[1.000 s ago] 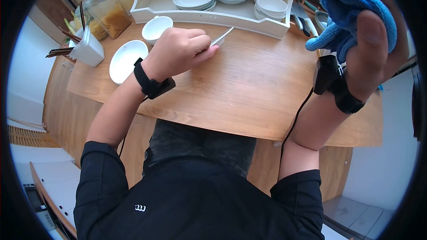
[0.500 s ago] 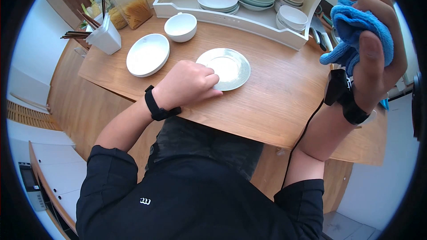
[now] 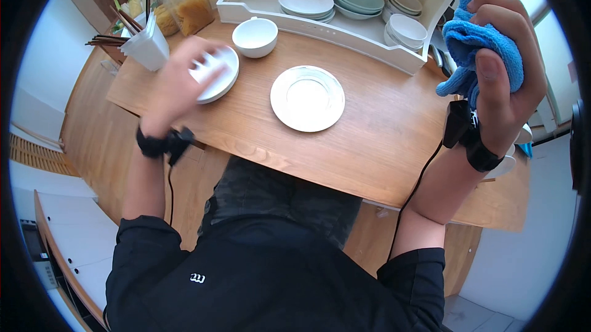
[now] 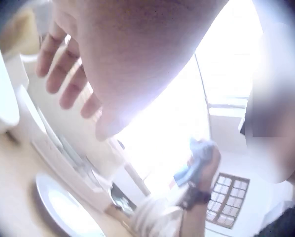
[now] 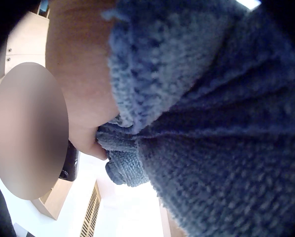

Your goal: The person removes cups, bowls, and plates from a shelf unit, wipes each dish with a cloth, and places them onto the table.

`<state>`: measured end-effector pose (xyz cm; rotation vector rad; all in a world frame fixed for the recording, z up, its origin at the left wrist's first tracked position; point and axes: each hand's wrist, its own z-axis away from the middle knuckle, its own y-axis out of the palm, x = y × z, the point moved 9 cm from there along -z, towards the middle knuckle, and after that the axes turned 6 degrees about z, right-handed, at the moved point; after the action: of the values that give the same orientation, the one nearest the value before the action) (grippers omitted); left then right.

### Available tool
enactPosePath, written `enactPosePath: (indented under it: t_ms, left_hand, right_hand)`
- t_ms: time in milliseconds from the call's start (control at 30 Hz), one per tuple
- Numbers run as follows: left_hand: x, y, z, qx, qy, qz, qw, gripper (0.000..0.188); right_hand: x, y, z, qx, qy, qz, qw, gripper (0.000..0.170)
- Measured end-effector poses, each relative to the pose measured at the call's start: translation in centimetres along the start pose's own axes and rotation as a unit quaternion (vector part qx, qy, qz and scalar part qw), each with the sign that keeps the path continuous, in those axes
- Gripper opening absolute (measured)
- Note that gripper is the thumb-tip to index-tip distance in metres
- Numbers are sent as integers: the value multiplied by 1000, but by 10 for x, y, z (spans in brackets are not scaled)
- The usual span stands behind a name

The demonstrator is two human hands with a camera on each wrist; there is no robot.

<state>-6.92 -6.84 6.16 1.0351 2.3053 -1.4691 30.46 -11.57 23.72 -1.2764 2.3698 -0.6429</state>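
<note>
At a brown wooden table (image 3: 375, 129), we are holding our nearer left hand (image 3: 177, 83), fingers extended, over a round white ceramic dish (image 3: 230, 73), contact too blurred to tell; our right hand (image 3: 522, 89), well apart, is gripping a blue terrycloth rag (image 3: 483, 41).

The person's left hand (image 3: 178, 83), which a second ago gripped a tilted white plate (image 3: 308, 98) and then lingered at its edge, has let go and swung left, now a blur partly hiding a white dish (image 3: 231, 64), its fingers (image 4: 62, 71) uncurled. The released plate lies flat on the worktop (image 3: 381, 116).
</note>
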Motion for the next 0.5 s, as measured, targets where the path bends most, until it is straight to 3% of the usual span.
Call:
enactPosePath:
  t_ms: [67,100,167,200,267,300,400,500]
  left_hand:
    - [87,-36,-2,-118,-99,-83,985,47]
    - [112,-42,5,-122,-101,-84,984,47]
    - [185,-14,28,74,-343,13,936,52]
    - [182,-16,27,73,-340,12,938,52]
    - [173,5,44,128,-386,175,897,52]
    - [169,7,47,131,-384,176,897,52]
    - [156,3,49,46,-369,223,901,40]
    - [132,-3,54,26,-375,284,882,44]
  right_hand:
    - [0,2,-2,5,8,-12,1000,46]
    - [1,4,-4,4,-1,-6,1000,46]
    - [1,4,-6,-2,-9,3,1000,45]
    - [-1,5,-5,12,-7,6,1000,45]
    - [-2,8,-3,27,-1,13,1000,44]
    - [1,7,-5,12,-13,14,1000,43]
    - [4,9,-6,9,-15,4,1000,43]
    - [2,11,-5,23,1,-7,1000,42]
